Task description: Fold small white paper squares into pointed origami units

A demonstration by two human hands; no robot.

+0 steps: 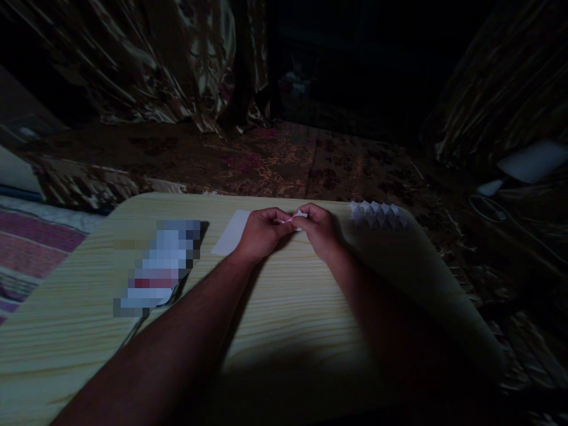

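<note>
My left hand (pixel 261 235) and my right hand (pixel 320 229) meet over the far middle of the table, fingers closed in a pinch. Between their fingertips is a small folded white paper piece (pixel 300 215), with pointed corners showing near the right thumb; the fingers cover most of it. Just left of my left hand lies a flat white paper sheet (pixel 231 233), partly hidden behind that hand. To the right of my right hand, several small white paper stars (pixel 377 215) stand in rows near the table's far edge.
The pale wood-grain table (pixel 293 313) has rounded corners. A blurred-out flat device (pixel 162 263) lies on its left side, with a cable running toward me. Patterned cloth (pixel 275 157) covers the ledge behind. A white cable (pixel 488 207) lies beyond the right edge.
</note>
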